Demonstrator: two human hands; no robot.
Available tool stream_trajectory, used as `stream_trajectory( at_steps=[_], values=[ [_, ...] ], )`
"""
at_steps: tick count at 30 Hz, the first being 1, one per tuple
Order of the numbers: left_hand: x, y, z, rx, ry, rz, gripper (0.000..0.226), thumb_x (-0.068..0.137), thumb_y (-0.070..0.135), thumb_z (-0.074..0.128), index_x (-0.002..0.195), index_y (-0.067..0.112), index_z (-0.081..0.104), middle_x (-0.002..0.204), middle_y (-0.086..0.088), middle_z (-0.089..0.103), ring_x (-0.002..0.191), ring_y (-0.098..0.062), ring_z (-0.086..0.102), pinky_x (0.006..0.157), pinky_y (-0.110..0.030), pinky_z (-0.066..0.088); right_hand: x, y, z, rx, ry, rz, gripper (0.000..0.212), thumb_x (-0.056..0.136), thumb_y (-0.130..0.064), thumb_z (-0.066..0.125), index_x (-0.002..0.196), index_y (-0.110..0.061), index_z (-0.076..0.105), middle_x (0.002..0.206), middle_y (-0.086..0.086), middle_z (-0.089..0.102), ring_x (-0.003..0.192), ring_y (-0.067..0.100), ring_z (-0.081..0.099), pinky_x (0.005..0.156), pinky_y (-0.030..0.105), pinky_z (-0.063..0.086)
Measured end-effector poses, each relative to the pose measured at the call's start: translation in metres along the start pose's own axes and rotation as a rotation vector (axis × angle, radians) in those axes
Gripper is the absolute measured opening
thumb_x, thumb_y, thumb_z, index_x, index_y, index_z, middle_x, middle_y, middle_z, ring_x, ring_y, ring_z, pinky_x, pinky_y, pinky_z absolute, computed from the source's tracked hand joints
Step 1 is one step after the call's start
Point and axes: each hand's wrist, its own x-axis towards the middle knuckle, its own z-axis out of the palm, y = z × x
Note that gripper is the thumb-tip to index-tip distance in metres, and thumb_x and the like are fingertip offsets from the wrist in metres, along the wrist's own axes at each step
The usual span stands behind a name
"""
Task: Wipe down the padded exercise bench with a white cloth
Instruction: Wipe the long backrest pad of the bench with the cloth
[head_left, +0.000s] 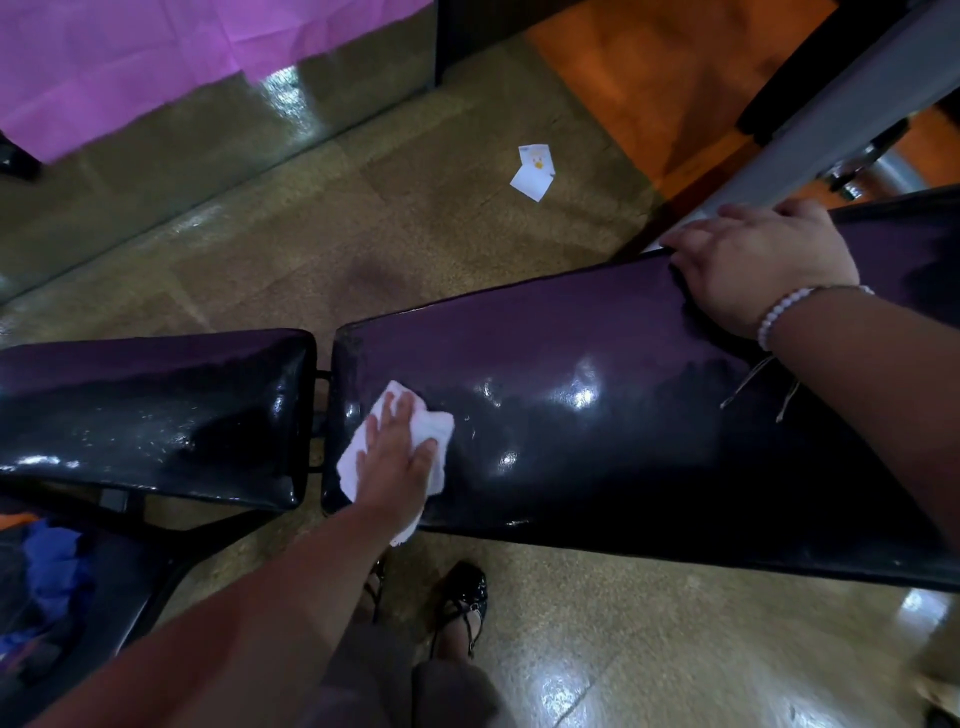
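Over speckled floor (415, 234) — glossy padded bench (597, 338)

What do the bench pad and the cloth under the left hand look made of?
Bench pad: probably vinyl or faux leather, dark and glossy; it throws sharp light reflections and looks smooth. Cloth: soft white fabric, matte, rumpled where the left hand presses it flat; the weave is too blurred to tell.
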Motion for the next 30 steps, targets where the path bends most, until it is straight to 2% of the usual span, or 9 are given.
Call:
stream_trajectory(
  at_steps=[2, 4, 6, 9, 11, 15, 21, 26, 30],
  values=[
    [0.006, 0.01, -0.002, -0.121, 0.063, -0.111, 0.052, 0.096, 0.026, 0.037, 0.144, 0.033, 0.017, 0.157, 0.009, 0.002, 0.143, -0.016, -0.005, 0.115, -0.049, 0.002, 0.001, 0.001, -0.001, -0.004, -0.011, -0.001, 0.035, 0.096, -0.037, 0.036, 0.117, -0.027, 0.062, 0.12, -0.003, 0.067, 0.119, 0.024, 0.055, 0.093, 0.047, 0.034],
    [0.004, 0.032, 0.003, -0.188, 0.112, -0.094, 0.048, 0.095, 0.029, 0.036, 0.141, 0.033, 0.026, 0.156, 0.007, 0.009, 0.144, -0.021, 0.004, 0.115, -0.052, 0.005, 0.001, 0.002, -0.001, -0.011, -0.008, 0.001, 0.034, 0.096, -0.037, 0.037, 0.115, -0.026, 0.063, 0.118, -0.003, 0.067, 0.118, 0.024, 0.055, 0.092, 0.046, 0.035],
    [-0.005, 0.062, 0.013, -0.168, 0.074, 0.085, 0.045, 0.093, 0.032, 0.037, 0.138, 0.035, 0.032, 0.155, 0.006, 0.014, 0.143, -0.026, 0.011, 0.113, -0.055, 0.008, 0.0, 0.001, -0.001, -0.026, 0.0, -0.002, 0.036, 0.096, -0.037, 0.034, 0.112, -0.025, 0.064, 0.115, -0.003, 0.068, 0.116, 0.024, 0.057, 0.09, 0.046, 0.036],
    [-0.031, 0.113, 0.035, -0.055, -0.112, 0.459, 0.053, 0.086, 0.047, 0.028, 0.138, 0.038, 0.03, 0.153, 0.018, 0.007, 0.14, -0.009, -0.011, 0.111, -0.042, -0.008, 0.001, 0.0, -0.003, -0.033, -0.005, -0.003, 0.046, 0.093, -0.039, 0.025, 0.108, -0.024, 0.065, 0.108, -0.001, 0.07, 0.11, 0.025, 0.059, 0.088, 0.046, 0.037],
    [-0.046, 0.134, 0.047, 0.047, -0.169, 0.659, 0.053, 0.088, 0.052, 0.024, 0.14, 0.042, 0.024, 0.152, 0.023, 0.001, 0.139, -0.004, -0.017, 0.11, -0.038, -0.012, 0.001, 0.0, -0.004, -0.039, -0.003, 0.001, 0.046, 0.093, -0.039, 0.025, 0.107, -0.023, 0.066, 0.107, -0.001, 0.07, 0.108, 0.025, 0.059, 0.089, 0.045, 0.037],
    [-0.033, 0.13, 0.046, 0.19, -0.207, 0.769, 0.054, 0.088, 0.052, 0.031, 0.14, 0.046, 0.017, 0.149, 0.028, -0.006, 0.14, -0.003, -0.017, 0.111, -0.034, -0.015, 0.003, -0.002, -0.006, -0.038, -0.031, 0.0, 0.037, 0.096, -0.038, 0.032, 0.11, -0.024, 0.064, 0.111, -0.003, 0.069, 0.111, 0.024, 0.057, 0.091, 0.044, 0.034],
    [0.004, 0.118, 0.025, 0.191, -0.201, 0.704, 0.054, 0.088, 0.048, 0.031, 0.141, 0.043, 0.021, 0.147, 0.029, -0.006, 0.139, -0.003, -0.016, 0.106, -0.025, -0.02, 0.003, -0.004, -0.011, -0.015, -0.078, 0.031, 0.038, 0.096, -0.038, 0.032, 0.117, -0.029, 0.062, 0.122, -0.008, 0.065, 0.121, 0.023, 0.052, 0.095, 0.045, 0.032],
    [0.027, 0.108, 0.008, 0.146, -0.214, 0.581, 0.053, 0.093, 0.031, 0.042, 0.141, 0.042, 0.021, 0.144, 0.031, -0.008, 0.133, 0.004, -0.018, 0.108, -0.031, -0.014, 0.006, -0.007, -0.018, -0.023, -0.179, 0.063, 0.049, 0.095, -0.043, 0.018, 0.125, -0.034, 0.056, 0.129, -0.014, 0.06, 0.126, 0.019, 0.048, 0.099, 0.045, 0.03],
    [0.038, 0.098, 0.0, 0.148, -0.21, 0.531, 0.052, 0.094, 0.03, 0.042, 0.14, 0.042, 0.022, 0.144, 0.03, -0.007, 0.132, 0.005, -0.016, 0.109, -0.035, -0.01, 0.013, -0.008, -0.03, 0.007, -0.35, 0.139, 0.042, 0.096, -0.044, 0.024, 0.131, -0.041, 0.046, 0.141, -0.02, 0.045, 0.137, 0.015, 0.033, 0.106, 0.045, 0.026]
  ],
)
